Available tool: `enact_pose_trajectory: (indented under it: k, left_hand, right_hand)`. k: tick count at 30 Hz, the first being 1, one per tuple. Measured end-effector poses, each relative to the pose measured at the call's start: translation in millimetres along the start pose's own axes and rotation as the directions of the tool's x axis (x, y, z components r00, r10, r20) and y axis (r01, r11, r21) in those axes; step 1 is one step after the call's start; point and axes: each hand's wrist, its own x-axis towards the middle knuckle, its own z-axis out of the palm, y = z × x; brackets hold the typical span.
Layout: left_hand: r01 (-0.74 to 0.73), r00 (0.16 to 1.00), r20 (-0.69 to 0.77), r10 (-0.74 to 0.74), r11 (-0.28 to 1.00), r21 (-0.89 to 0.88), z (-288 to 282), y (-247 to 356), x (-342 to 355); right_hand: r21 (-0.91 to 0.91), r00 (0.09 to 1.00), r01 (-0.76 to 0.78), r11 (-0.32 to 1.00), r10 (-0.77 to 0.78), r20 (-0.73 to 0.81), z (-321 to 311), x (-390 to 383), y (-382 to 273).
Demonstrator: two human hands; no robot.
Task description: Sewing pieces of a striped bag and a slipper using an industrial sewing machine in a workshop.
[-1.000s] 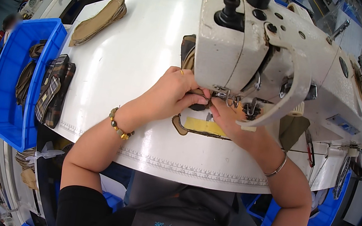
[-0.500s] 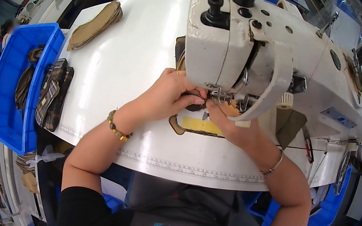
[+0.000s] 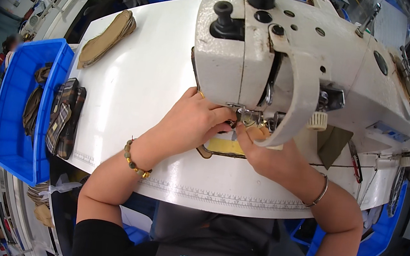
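Observation:
My left hand [image 3: 192, 122] is left of the sewing machine [image 3: 235, 69] needle, thumb and fingertips closed on a small dark fabric piece [image 3: 227, 126]. From the right, my right hand [image 3: 269, 156] reaches under the machine's curved guard. Its thumb and finger meet at the same piece beside the presser foot [image 3: 249, 116]; its other fingers are partly behind the guard. A yellow strip [image 3: 226, 146] lies below the fingertips, and next to it shows a tan, dark-edged fabric end [image 3: 205, 152]. The machine head hides the rest of the work.
A stack of tan cut pieces [image 3: 108, 39] lies at the table's far left. Folded plaid fabric [image 3: 65, 117] rests beside a blue bin [image 3: 15, 153] holding dark pieces. Right of the needle are an olive fabric piece [image 3: 333, 146] and red-handled snips [image 3: 355, 162]. A ruler strip [image 3: 220, 200] runs along the near edge.
The whole view has shifted slightly. My left hand has turned further over the dark fabric piece, its fingers covering more of it. My right hand stays by the presser foot.

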Motion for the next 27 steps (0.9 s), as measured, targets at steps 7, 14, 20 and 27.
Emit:
enact_pose_trajectory:
  k: [7, 14, 20, 27]
  left_hand:
    - [-0.047, 0.992, -0.11, 0.056, 0.996, 0.078, -2.1, 9.1, 1.1]
    - [-0.104, 0.975, -0.184, 0.124, 0.988, 0.112, 4.4, -4.3, 3.2]
    - [-0.047, 0.988, -0.151, 0.042, 0.998, -0.03, 3.7, -3.4, 3.0]
    - [-0.079, 0.994, -0.073, 0.078, 0.997, -0.022, -2.7, -4.8, 3.0]
  right_hand:
    - [0.167, 0.978, -0.104, 0.98, 0.131, -0.165, 12.4, -3.3, 2.2]
    - [0.424, 0.941, -0.231, 0.876, 0.312, -0.132, 25.3, -9.0, -4.8]
    - [0.126, 0.983, -0.177, 0.976, 0.181, -0.018, 11.4, -2.2, -6.8]
    - [0.313, 0.98, -0.172, 0.934, 0.193, -0.039, 3.8, 5.6, -6.5]
